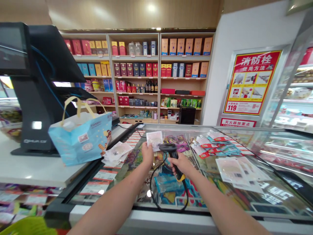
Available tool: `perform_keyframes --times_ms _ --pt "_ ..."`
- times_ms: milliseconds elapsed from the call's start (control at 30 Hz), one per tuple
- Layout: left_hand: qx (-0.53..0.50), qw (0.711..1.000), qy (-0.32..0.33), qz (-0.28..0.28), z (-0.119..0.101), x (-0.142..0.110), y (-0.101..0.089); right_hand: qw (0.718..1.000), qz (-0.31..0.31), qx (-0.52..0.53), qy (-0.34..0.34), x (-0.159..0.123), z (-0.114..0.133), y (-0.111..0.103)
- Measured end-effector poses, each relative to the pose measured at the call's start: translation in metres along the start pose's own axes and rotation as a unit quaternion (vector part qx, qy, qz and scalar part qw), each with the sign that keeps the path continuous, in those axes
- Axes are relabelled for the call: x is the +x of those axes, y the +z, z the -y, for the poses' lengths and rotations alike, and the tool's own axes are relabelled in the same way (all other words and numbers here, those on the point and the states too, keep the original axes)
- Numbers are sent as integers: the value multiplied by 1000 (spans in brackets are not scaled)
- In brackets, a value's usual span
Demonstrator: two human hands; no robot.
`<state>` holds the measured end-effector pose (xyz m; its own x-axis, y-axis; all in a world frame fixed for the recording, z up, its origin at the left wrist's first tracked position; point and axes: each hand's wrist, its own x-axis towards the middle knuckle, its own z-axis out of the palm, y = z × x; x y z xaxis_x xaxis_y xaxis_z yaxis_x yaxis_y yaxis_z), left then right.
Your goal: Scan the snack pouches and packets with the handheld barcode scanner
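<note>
My left hand (147, 154) pinches the lower left edge of a flat white packet (154, 139), held upright above the glass top. Wrapped in my right hand (182, 164) is the grip of a black and yellow barcode scanner (169, 148), its head close to the packet's right side. The scanner's black cable (151, 182) loops down over the glass. On the left lies a small pile of similar white packets (118, 150). More white packets (231, 169) are spread to the right, below a heap of red, white and blue pouches (215, 144).
A glass-topped display case (122, 192) full of packaged goods lies before me. To the left stand a light blue shopping bag (81, 138) and a black checkout terminal (36, 88) on a white counter (36, 169). Shelves (135, 58) of boxes line the back wall.
</note>
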<state>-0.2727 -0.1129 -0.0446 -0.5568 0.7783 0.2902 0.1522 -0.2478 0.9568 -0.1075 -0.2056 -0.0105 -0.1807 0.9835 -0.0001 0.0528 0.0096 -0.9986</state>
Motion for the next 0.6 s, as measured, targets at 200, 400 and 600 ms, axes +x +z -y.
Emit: perform_keyframes --times_ms 200,400,600 --pt "17 1000 5 6 2 6 0 1000 -4 23 8 0 7 -2" --pt "-109 987 -97 66 -17 -14 15 995 -45 92 -8 -20 26 -29" --pt "-183 909 -222 301 -47 -93 66 987 -118 100 -50 -62 24 -87"
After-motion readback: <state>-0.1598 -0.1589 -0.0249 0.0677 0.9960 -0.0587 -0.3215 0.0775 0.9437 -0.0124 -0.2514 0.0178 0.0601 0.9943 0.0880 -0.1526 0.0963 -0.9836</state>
